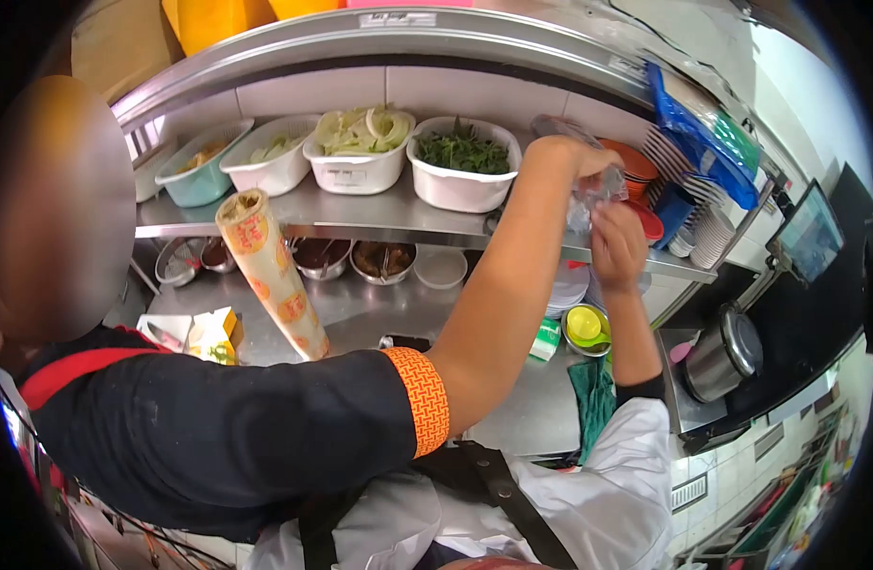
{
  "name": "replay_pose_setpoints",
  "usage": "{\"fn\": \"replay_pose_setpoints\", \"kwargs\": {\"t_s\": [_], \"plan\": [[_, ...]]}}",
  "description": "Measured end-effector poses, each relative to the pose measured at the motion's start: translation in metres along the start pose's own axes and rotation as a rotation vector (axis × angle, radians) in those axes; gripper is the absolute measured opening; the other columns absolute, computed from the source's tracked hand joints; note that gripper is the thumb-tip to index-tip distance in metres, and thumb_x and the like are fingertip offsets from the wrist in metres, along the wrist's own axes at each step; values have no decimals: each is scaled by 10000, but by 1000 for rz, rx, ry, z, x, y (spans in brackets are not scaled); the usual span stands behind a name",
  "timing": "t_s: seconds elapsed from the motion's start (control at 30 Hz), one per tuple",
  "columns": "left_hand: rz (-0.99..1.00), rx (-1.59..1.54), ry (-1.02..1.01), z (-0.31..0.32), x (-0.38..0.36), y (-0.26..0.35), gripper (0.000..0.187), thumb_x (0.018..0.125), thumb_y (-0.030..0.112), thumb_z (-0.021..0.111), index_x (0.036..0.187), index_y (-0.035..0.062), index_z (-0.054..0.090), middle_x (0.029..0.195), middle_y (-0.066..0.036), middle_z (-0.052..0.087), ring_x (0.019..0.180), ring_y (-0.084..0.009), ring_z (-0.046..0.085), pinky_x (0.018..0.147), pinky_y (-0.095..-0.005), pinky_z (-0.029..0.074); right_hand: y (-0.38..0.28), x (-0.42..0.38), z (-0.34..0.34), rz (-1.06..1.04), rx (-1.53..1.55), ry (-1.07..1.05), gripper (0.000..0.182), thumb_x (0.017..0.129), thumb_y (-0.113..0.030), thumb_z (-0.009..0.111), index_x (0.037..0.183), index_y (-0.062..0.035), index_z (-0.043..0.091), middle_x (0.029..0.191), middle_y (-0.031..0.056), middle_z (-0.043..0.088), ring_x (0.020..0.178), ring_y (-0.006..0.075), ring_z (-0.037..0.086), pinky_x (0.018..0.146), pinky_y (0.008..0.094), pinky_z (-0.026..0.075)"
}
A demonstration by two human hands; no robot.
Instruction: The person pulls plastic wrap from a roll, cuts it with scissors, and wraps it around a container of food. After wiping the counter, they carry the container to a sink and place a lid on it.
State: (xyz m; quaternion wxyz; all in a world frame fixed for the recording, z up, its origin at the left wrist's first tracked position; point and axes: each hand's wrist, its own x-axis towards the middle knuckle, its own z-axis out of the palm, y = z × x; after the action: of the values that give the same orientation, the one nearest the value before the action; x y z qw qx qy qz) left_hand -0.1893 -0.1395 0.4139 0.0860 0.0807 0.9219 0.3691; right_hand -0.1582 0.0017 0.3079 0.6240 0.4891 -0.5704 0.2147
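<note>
My right hand point(619, 245) is raised at the upper shelf, its fingers closed on a clear plastic bag point(583, 211). A co-worker's hand point(588, 160) is just above mine, at the same plastic; that bare forearm with an orange cuff crosses in front of me. My left hand is out of sight. A long roll in printed paper point(275, 280) slants over the counter, its lower end beside the co-worker's dark sleeve; what holds it up is hidden.
Tubs of leafy greens point(463, 152) and sliced onion point(362, 142) line the steel shelf point(379, 214). Below are metal bowls of sauce point(384, 261), yellow-green cups point(585, 326) and a green cloth point(594, 399). Stacked plates point(712, 237), a screen point(807, 233) and a steel pot point(721, 356) stand right.
</note>
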Motion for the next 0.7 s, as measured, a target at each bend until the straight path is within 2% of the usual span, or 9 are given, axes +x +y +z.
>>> {"fn": "replay_pose_setpoints", "kwargs": {"t_s": [0.07,0.1,0.17,0.23,0.33,0.4,0.53,0.63,0.7], "plan": [[64,36,-17,8,-15,-5,503,834,504,445,981,44,584,948,-106,584,875,-212,552,765,-308,429,-45,-8,-2,26,149,95,183,629,36,667,792,-18,603,787,131,612,739,277,600,651,358,491],[136,72,18,11,-26,-8,501,835,501,446,987,43,580,955,-108,580,883,-215,549,768,-311,429,-70,-14,0,90,101,70,140,645,47,647,764,24,578,754,156,617,686,269,596,637,325,485],[320,132,134,19,-67,-22,496,837,493,449,998,41,572,967,-110,574,897,-220,543,774,-316,431,-103,-31,3,240,242,16,220,646,10,679,849,-18,597,783,141,617,712,293,607,637,335,496],[557,113,307,36,-122,-45,492,839,486,451,1010,40,564,979,-113,568,911,-226,538,781,-321,432,-140,-56,16,809,738,-112,240,655,-7,678,878,-11,590,825,154,610,759,307,598,664,344,487],[717,2,512,74,-217,-108,486,842,476,454,1027,37,552,998,-117,558,933,-235,529,791,-329,434,-195,-64,28,1207,1127,-313,259,659,-18,676,900,-6,584,862,161,602,799,316,585,690,352,477],[614,-98,600,111,-273,-160,483,844,468,456,1039,35,544,1010,-120,551,947,-240,523,798,-335,436,-225,-63,35,1290,1281,-435,273,661,-25,675,916,-3,579,887,166,597,825,322,576,708,358,470],[120,-406,808,199,-351,-259,479,848,454,461,1062,32,528,1035,-125,539,975,-252,511,811,-345,438,-275,-59,40,1351,1443,-621,301,667,-41,674,946,3,571,937,177,587,879,335,559,744,369,456],[-194,-759,1006,255,-380,-306,476,851,443,464,1080,29,516,1053,-129,529,997,-260,502,821,-353,440,-294,-53,42,1260,1426,-721,323,671,-52,672,969,8,564,975,184,579,919,344,547,770,377,446],[-259,-1026,1127,278,-392,-324,475,853,436,466,1091,27,508,1065,-132,523,1011,-266,496,828,-359,442,-301,-56,45,1097,1356,-777,337,673,-59,671,984,11,560,999,189,573,946,351,538,788,383,439]]}}
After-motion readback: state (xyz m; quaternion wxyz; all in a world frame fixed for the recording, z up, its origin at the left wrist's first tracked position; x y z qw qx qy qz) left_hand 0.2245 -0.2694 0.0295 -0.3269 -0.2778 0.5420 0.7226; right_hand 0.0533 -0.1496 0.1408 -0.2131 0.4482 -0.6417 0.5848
